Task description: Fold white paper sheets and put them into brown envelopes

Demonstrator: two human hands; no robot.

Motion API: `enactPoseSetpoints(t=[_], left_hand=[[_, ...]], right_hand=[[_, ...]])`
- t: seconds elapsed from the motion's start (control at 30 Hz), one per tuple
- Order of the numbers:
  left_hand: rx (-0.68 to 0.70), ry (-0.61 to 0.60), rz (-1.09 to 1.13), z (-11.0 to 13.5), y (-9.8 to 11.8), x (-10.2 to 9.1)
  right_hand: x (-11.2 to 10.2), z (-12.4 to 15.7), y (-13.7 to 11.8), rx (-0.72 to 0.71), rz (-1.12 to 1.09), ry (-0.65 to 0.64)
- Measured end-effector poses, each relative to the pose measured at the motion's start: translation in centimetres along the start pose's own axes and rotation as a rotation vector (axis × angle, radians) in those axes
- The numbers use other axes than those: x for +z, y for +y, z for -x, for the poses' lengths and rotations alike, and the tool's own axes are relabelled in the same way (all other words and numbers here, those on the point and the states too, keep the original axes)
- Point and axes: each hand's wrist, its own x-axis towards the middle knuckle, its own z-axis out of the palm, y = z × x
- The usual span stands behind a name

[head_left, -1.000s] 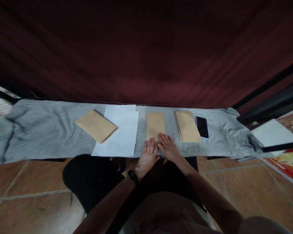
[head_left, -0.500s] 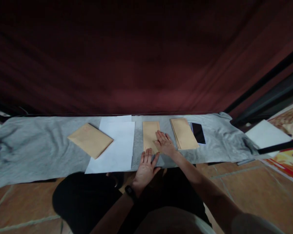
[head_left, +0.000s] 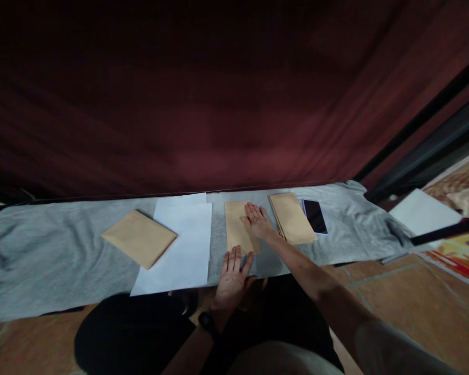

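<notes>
Farther apart than a second ago, left hand (head_left: 231,281) and right hand (head_left: 258,224) lie flat, gripping nothing: one at the near end of the middle envelope (head_left: 236,226), one up its right side. Smoothing seems under way; left stack (head_left: 138,238) and right stack (head_left: 293,219) flank it on the table (head_left: 349,229), finished or waiting, I can't tell.

The location appears to be an indoor room; whether it is a home or a shop cannot be determined. Indicators are the terracotta-coloured tile floor (head_left: 445,297), the dark red curtain (head_left: 219,130) and the narrow, grey cloth-covered tabletop (head_left: 58,255).
</notes>
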Motion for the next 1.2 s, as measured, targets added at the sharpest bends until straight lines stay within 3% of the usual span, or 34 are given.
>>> enactPoseSetpoints(t=[0.33, 0.67, 0.9, 1.2], left_hand=[[-0.006, -0.013, 0.022, 0.0, 0.0, -0.4], [-0.007, -0.011, 0.036, 0.1, 0.0, -0.2], [-0.01, -0.014, 0.016, -0.1, 0.0, -0.3], [-0.041, -0.015, 0.076, -0.3, -0.1, -0.3]], right_hand=[[-0.2, -2.7, -1.5, -0.027, 0.006, -0.007], [-0.4, -3.0, -5.0, -0.096, -0.035, -0.06], [-0.2, -1.6, -7.2, -0.171, -0.047, -0.071], [-0.4, 2.9, -6.1, -0.287, -0.073, -0.06]])
